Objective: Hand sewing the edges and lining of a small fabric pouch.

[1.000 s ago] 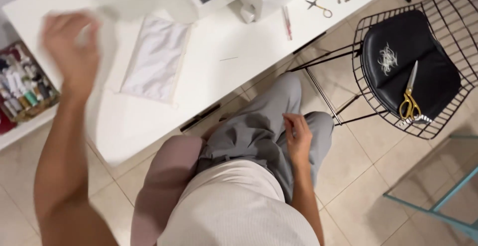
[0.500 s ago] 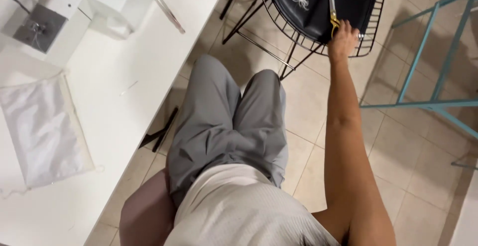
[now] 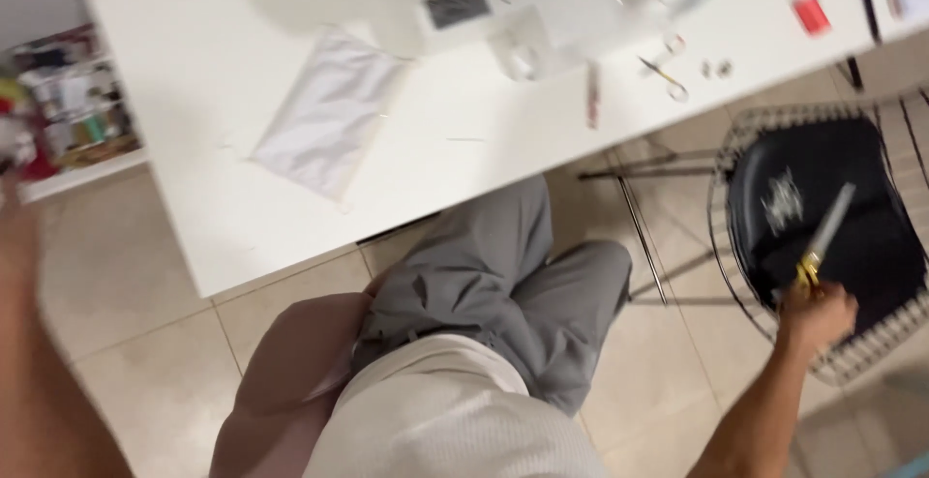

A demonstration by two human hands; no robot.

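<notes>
My right hand (image 3: pixel 816 312) is closed around the gold handles of a pair of scissors (image 3: pixel 824 236), whose long blades point up over the black cushion (image 3: pixel 823 217) of a wire chair (image 3: pixel 745 139) on my right. My left arm runs up the left edge; the left hand (image 3: pixel 14 212) is blurred near the edge, and I cannot tell whether it holds anything. I sit with grey trousers (image 3: pixel 513 284) under a white table (image 3: pixel 242 236). On the table lie a piece of white fabric (image 3: pixel 324 115) and a white sewing machine (image 3: pixel 523 4).
Small scissors (image 3: pixel 666 76), a thin pen-like tool (image 3: pixel 592 96) and a red item (image 3: pixel 811 14) lie on the table's right part. A shelf of small supplies (image 3: pixel 68 110) stands at the far left. Beige tiled floor (image 3: pixel 164 362) surrounds my pinkish stool (image 3: pixel 281 381).
My right hand has taken hold of the gold-handled scissors and lifted them off the chair cushion. The view swung back left, bringing the table and fabric to the centre again.
</notes>
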